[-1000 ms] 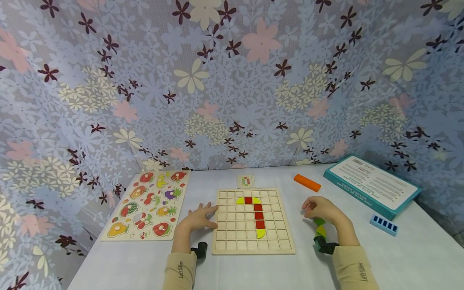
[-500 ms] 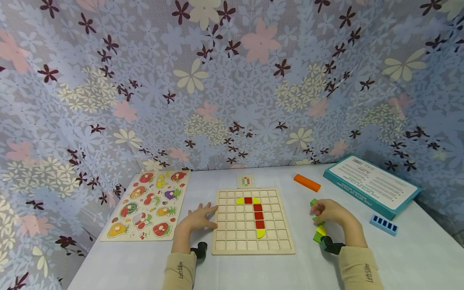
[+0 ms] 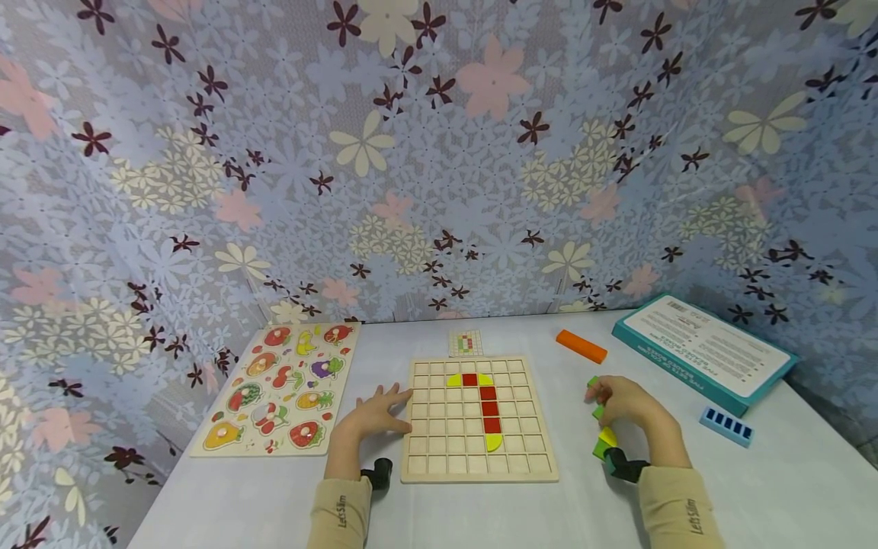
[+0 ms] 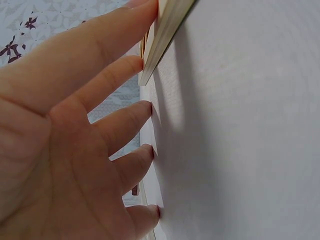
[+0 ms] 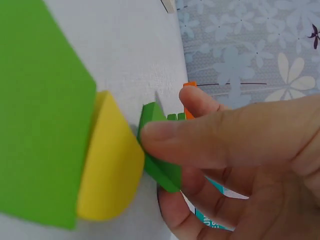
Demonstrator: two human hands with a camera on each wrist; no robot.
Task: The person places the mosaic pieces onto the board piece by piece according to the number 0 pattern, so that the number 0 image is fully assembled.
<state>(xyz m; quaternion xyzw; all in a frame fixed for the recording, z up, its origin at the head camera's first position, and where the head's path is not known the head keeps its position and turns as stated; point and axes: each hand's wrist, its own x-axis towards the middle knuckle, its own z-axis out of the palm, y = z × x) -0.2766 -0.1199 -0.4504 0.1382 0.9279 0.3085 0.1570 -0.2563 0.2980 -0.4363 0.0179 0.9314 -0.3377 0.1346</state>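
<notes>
A wooden grid board (image 3: 439,465) lies in the middle of the table, holding red squares (image 3: 489,409) and yellow quarter-round pieces (image 3: 493,441). My left hand (image 3: 376,412) rests at the board's left edge with fingers spread. In the left wrist view its thumb and index fingertip touch the board's side (image 4: 167,37). To the board's right, my right hand (image 3: 627,402) pinches a green block (image 5: 167,172) between thumb and fingers. Close by are a yellow rounded block (image 5: 112,165) and a larger-looking green block (image 5: 40,125). Another green block (image 3: 593,380) shows beyond the fingertips.
A small pattern card (image 3: 466,343) lies behind the board. A fruit puzzle board (image 3: 281,396) is at the left. On the right lie an orange stick (image 3: 581,346), a teal box (image 3: 706,351) and a blue slotted piece (image 3: 726,425). A flowered cloth (image 3: 439,191) hangs behind.
My right hand has shifted right, away from the board, and its thumb has come down on a green block among the loose pieces. The left hand and the board stay put.
</notes>
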